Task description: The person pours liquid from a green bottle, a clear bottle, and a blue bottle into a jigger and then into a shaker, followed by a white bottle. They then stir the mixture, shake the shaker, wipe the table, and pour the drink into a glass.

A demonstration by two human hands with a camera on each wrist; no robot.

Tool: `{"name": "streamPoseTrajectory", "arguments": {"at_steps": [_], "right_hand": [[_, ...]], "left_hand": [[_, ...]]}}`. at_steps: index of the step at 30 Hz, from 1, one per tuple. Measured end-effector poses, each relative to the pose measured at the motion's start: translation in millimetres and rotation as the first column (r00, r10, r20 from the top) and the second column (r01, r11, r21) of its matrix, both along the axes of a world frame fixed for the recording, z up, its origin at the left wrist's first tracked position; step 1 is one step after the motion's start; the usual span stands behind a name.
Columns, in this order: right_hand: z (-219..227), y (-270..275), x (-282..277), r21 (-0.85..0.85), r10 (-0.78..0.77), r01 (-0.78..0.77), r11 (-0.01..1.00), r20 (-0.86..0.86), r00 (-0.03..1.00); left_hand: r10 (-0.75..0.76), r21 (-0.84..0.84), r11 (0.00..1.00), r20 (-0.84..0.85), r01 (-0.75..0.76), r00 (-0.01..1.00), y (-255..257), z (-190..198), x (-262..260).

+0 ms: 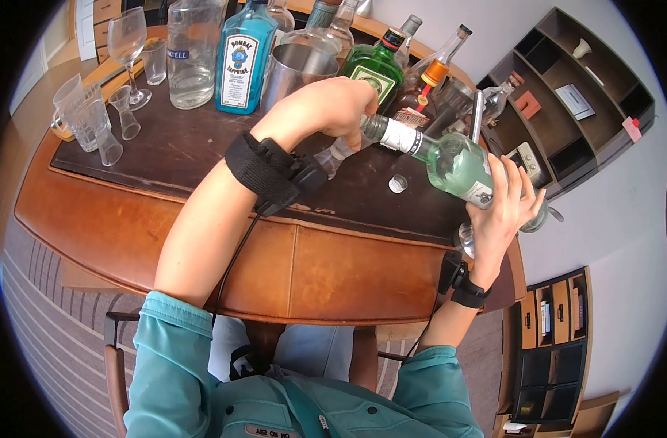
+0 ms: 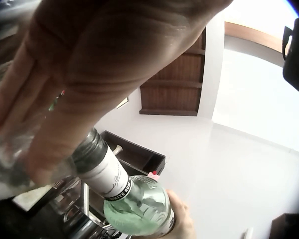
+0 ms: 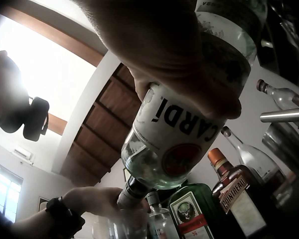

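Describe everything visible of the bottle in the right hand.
The bottle is pale green, see-through, apparently glass, dark at the mouth end. Its white neck label reads "WHITE RUM"; the body label shows "CARDÍ" and a red emblem. It tilts neck-down, the right hand round its body, its mouth near the left hand and a clear vessel; contact there cannot be told.

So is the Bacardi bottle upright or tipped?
Tipped. The bottle slants neck-down from the right hand toward the left hand, and the right wrist view shows its label upside down.
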State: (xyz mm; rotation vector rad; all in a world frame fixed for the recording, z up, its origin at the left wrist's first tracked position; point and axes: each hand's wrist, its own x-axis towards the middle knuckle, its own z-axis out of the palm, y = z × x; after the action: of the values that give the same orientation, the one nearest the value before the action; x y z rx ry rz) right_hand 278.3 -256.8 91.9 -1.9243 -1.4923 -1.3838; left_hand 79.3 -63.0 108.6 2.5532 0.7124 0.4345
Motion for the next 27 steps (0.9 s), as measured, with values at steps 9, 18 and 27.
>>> {"name": "streamPoseTrajectory", "arguments": {"at_steps": [9, 18, 27], "right_hand": [[3, -2, 4, 0.06, 0.08, -0.075, 0.995, -0.081, 0.994], [5, -2, -2, 0.187, 0.176, -0.162, 0.969, -0.063, 0.982], [-4, 2, -17, 0.409, 0.632, -0.502, 0.762, -0.64, 0.438]], "left_hand": [[-0.096, -0.096, 0.989, 0.156, 0.112, 0.983, -3, 19, -14], [-0.038, -0.1, 0.992, 0.328, 0.074, 0.944, -1, 9, -3], [0.038, -0.029, 0.999, 0.057, -0.037, 0.998, 3, -29, 25]]}}
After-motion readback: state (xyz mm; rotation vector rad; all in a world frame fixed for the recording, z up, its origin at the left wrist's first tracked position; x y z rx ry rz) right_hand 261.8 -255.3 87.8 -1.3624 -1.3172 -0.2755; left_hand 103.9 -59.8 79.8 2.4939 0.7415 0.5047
